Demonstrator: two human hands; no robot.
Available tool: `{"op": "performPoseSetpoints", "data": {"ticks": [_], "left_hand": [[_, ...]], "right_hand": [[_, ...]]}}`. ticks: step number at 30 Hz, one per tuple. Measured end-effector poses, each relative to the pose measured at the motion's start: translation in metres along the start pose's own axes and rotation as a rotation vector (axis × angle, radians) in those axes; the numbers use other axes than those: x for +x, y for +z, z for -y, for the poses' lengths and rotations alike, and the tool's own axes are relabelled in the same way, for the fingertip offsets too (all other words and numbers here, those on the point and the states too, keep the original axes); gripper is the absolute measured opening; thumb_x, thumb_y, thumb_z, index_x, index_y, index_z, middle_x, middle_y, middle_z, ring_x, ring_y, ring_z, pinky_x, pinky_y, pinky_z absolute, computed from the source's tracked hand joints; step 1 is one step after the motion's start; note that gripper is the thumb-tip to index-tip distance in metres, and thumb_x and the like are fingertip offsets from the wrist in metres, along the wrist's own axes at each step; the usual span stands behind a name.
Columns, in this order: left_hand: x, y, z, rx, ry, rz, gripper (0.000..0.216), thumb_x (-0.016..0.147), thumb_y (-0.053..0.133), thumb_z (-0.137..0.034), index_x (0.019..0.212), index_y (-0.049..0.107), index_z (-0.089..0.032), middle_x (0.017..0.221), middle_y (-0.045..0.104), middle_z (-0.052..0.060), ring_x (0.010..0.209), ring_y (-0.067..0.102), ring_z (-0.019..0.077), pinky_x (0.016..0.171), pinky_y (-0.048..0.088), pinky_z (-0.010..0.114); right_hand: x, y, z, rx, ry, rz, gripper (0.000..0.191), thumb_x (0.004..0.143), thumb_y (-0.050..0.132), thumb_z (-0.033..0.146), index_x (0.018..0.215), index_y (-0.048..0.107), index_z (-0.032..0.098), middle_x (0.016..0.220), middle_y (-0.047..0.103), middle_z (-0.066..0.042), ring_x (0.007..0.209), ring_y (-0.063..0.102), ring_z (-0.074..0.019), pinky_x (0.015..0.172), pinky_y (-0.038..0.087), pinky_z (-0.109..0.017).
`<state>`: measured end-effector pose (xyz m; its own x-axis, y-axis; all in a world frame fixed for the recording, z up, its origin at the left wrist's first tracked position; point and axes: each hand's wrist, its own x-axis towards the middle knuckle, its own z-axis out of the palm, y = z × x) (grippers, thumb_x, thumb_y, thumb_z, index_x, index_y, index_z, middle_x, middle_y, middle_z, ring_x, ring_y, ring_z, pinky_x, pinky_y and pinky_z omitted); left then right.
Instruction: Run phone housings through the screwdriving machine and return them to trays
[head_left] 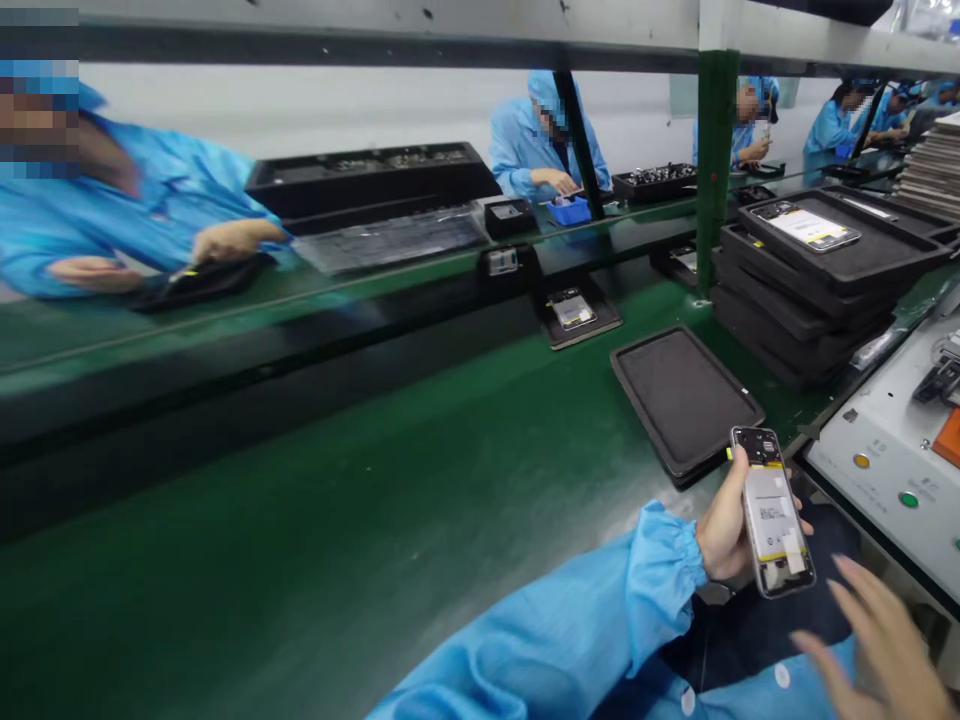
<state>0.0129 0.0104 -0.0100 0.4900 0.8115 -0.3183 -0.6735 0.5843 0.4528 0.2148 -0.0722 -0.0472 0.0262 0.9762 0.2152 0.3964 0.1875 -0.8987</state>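
Observation:
My left hand [724,525] grips an opened phone [772,510] with its back cover off, so the white battery and black circuit parts show. It holds the phone upright over the near edge of the green bench. My right hand [881,640] hovers just right of and below the phone, blurred, its fingers spread and holding nothing. An empty black tray [682,395] lies on the bench just beyond the phone.
A stack of black trays [810,300] stands at the right, with another phone on top [806,227]. A grey machine panel [892,450] with buttons is at far right. A conveyor runs across the middle. Several people in blue coats work beyond it.

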Motion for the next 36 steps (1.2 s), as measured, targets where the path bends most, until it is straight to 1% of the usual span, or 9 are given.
{"op": "performPoseSetpoints", "data": {"ticks": [4,10,12,16,18,22,26,31,36], "left_hand": [[-0.009,0.012,0.003,0.145,-0.007,-0.119,0.074,0.073,0.043,-0.081,0.104,0.057,-0.016,0.094,0.063,0.009,0.081,0.063,0.0230,0.071,0.045,0.032],[-0.051,0.015,-0.044,0.592,0.031,0.040,0.063,0.068,0.070,-0.063,0.111,0.064,-0.017,0.111,0.062,0.013,0.092,0.061,0.0244,0.070,0.048,0.033],[-0.066,0.002,-0.068,0.768,0.134,-0.097,0.057,0.068,0.069,-0.062,0.091,0.068,-0.010,0.089,0.067,0.014,0.078,0.064,0.0236,0.062,0.048,0.031],[-0.076,-0.034,-0.107,0.993,0.346,-0.677,0.052,0.075,0.058,-0.065,0.062,0.053,-0.015,0.058,0.059,0.006,0.053,0.060,0.0161,0.046,0.043,0.023],[-0.071,-0.050,-0.120,1.047,0.368,-0.863,0.051,0.075,0.058,-0.065,0.067,0.054,-0.014,0.058,0.059,0.006,0.049,0.060,0.0164,0.041,0.042,0.023],[-0.058,-0.064,-0.130,1.072,0.356,-0.951,0.071,0.069,0.066,-0.060,0.113,0.051,-0.007,0.068,0.066,0.009,0.043,0.060,0.0195,0.034,0.042,0.026],[-0.053,-0.058,-0.126,1.133,0.365,-0.941,0.066,0.072,0.065,-0.044,0.127,0.046,-0.011,0.071,0.069,0.008,0.040,0.059,0.0178,0.036,0.044,0.025],[-0.057,-0.053,-0.129,1.220,0.371,-0.916,0.033,0.074,0.055,-0.034,0.098,0.065,-0.012,0.063,0.067,0.007,0.046,0.061,0.0189,0.045,0.047,0.027],[-0.065,-0.053,-0.135,1.349,0.440,-1.059,0.019,0.071,0.056,-0.030,0.078,0.066,-0.015,0.074,0.067,0.010,0.077,0.065,0.0258,0.066,0.047,0.031]], "right_hand": [[0.009,0.055,0.037,-0.081,-0.244,0.029,0.043,0.069,0.077,0.030,0.111,0.067,0.034,0.120,0.062,0.000,0.112,0.059,-0.0311,0.101,0.048,-0.052],[0.041,0.032,0.043,0.377,0.257,-0.281,0.041,0.084,0.059,0.046,0.121,0.062,0.028,0.108,0.070,-0.004,0.099,0.066,-0.0305,0.081,0.058,-0.048],[0.054,0.029,0.042,0.563,0.307,-0.220,0.044,0.086,0.055,0.048,0.124,0.059,0.028,0.112,0.068,-0.005,0.102,0.065,-0.0292,0.080,0.058,-0.048],[0.084,0.051,0.047,0.814,0.451,-0.143,0.034,0.074,0.070,0.044,0.102,0.068,0.025,0.100,0.072,-0.006,0.091,0.068,-0.0282,0.073,0.060,-0.045],[0.104,0.073,0.057,0.866,0.474,-0.075,0.033,0.070,0.074,0.042,0.096,0.069,0.022,0.096,0.072,-0.006,0.088,0.068,-0.0280,0.073,0.059,-0.044],[0.142,0.128,0.090,0.896,0.470,0.032,0.050,0.059,0.081,0.039,0.099,0.065,0.015,0.097,0.070,-0.009,0.098,0.065,-0.0289,0.079,0.057,-0.043],[0.164,0.160,0.102,0.636,0.330,0.093,0.071,0.055,0.077,0.052,0.109,0.059,0.009,0.105,0.066,-0.016,0.104,0.061,-0.0343,0.086,0.052,-0.049],[0.168,0.136,0.082,-0.167,-0.295,-0.260,0.070,0.076,0.049,0.064,0.116,0.060,0.007,0.139,0.046,-0.021,0.127,0.043,-0.0381,0.107,0.033,-0.051],[0.172,0.121,0.038,-0.463,-0.170,-0.001,0.084,0.078,0.032,0.075,0.114,0.061,0.005,0.128,0.054,-0.026,0.125,0.045,-0.0420,0.101,0.032,-0.064]]}}
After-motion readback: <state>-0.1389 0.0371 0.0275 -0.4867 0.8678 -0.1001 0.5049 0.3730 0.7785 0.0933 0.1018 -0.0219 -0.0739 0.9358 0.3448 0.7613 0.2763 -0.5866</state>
